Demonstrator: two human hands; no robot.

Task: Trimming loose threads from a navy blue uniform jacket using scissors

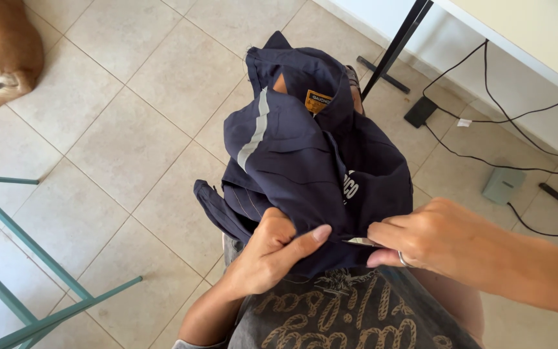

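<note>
Navy work shirt (305, 148) with a grey reflective stripe lies bunched on my lap, over the knees, its yellow collar label facing up. My left hand (272, 249) is clenched on the shirt's near hem, thumb pressed flat on the cloth, while my right hand (431, 236), a ring on one finger, pinches a small metal tool (361, 242) against the same hem. Beyond, on the tiled floor (130, 136), a tan dog (8, 48) lies near the far left corner and black cables (485, 123) trail at the right.
</note>
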